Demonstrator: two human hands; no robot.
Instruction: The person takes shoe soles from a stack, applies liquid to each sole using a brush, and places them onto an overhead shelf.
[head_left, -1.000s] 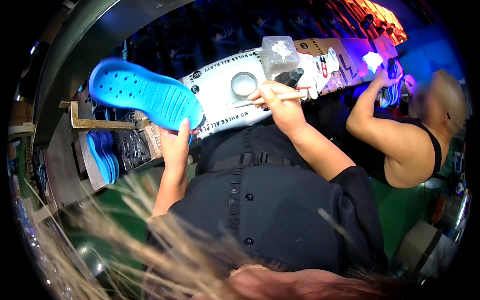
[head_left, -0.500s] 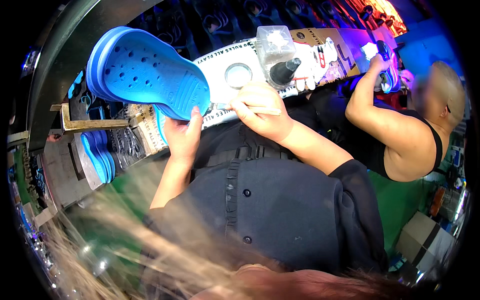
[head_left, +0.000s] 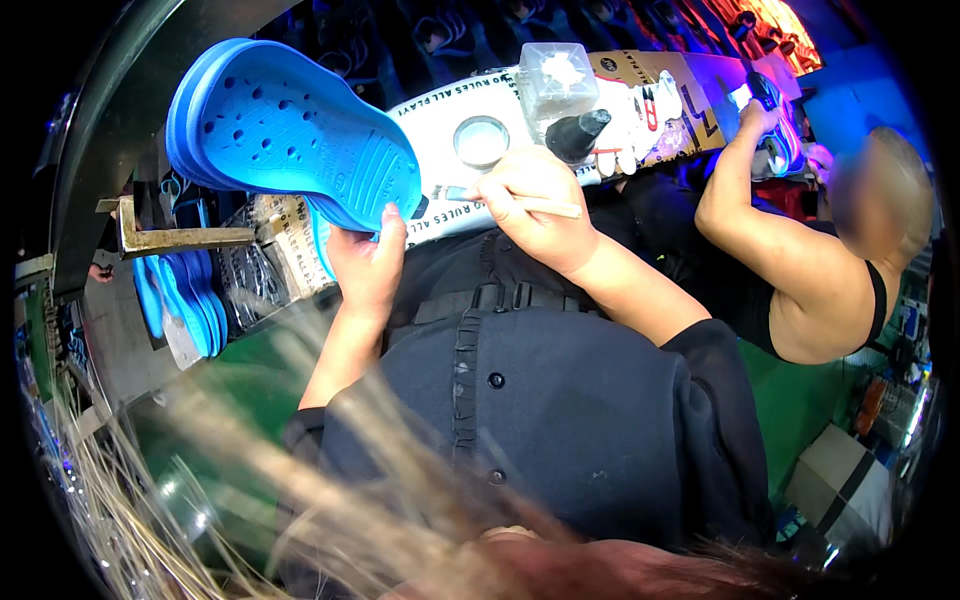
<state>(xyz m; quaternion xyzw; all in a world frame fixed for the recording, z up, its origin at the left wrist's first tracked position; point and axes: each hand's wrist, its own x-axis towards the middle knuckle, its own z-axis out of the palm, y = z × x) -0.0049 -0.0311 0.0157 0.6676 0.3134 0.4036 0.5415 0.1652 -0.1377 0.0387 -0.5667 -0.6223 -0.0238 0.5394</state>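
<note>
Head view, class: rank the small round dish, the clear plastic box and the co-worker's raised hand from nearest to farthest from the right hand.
From the right hand:
1. Small round dish, just above-left on the bench.
2. Clear plastic box, higher, behind a black cone.
3. Co-worker's raised hand, far right.

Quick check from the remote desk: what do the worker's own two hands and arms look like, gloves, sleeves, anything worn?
Both hands are bare: no gloves, rings or watch visible on the left hand or the right hand. Both forearms are uncovered. The loose sleeves of a dark navy buttoned garment sit pushed up around the elbows, the right sleeve bunched in folds.
</note>
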